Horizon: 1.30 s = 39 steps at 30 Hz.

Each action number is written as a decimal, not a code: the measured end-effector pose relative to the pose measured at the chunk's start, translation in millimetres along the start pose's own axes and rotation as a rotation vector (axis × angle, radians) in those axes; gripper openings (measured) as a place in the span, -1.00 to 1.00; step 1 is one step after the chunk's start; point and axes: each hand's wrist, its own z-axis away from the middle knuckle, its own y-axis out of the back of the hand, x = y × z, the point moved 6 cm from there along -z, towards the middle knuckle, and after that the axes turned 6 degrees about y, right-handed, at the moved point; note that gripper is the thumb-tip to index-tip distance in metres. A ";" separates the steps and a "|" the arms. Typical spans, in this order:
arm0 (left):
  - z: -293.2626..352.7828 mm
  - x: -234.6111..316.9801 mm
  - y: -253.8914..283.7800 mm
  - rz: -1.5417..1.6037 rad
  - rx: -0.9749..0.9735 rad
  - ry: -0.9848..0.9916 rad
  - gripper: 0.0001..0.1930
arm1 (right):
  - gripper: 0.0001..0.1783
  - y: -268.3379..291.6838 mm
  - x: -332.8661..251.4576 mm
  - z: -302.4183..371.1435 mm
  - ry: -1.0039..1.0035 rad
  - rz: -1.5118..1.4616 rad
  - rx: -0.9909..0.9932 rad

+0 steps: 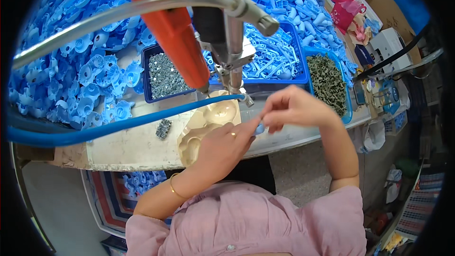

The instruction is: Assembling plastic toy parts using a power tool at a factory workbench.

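My left hand (222,150) is closed on a small blue plastic part (259,129), most of it covered by the fingers. Close against that part, my right hand (295,108) has its fingers curled and pinched; whatever they grip is hidden. Beneath and beside my left hand lies a beige moulded fixture (190,143) with rounded hollows. An orange screwdriver (166,28) hangs tip down on a metal stand above the fixture. A blue air hose (137,121) crosses in front of it.
Behind the fixture stand a blue tray of small screws (167,77), a blue basket of bone-shaped blue parts (277,54) and a tub of dark metal clips (327,83). Blue plastic shells (71,61) heap up at left. A small metal cluster (163,129) lies on the white tabletop (113,154).
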 end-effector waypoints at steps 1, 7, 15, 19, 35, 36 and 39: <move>2.5 -4.6 5.8 0.036 0.034 -0.005 -0.48 | -0.77 15.5 4.5 -10.2 -0.002 -0.017 -0.043; 16.1 -23.6 38.9 0.138 0.059 0.069 -0.56 | -0.74 238.7 39.7 -93.1 0.273 0.393 0.875; 49.9 -47.3 58.5 0.153 0.106 0.200 -0.58 | -0.62 291.2 26.1 -205.7 0.106 1.020 1.179; 66.1 -48.1 58.4 -0.015 0.072 -0.016 -0.53 | -0.61 306.1 24.7 -202.2 0.218 1.128 1.241; 112.6 -79.7 32.7 -0.011 -0.073 0.069 -0.67 | -0.71 -97.7 17.5 -44.9 0.167 0.461 -0.097; 112.1 -80.0 32.1 -0.019 -0.066 0.070 -0.67 | -0.71 -103.1 25.8 -42.4 0.177 0.464 -0.099; 110.8 -78.5 35.0 -0.010 -0.060 0.058 -0.66 | -0.69 -113.7 12.5 -30.5 0.613 0.884 0.061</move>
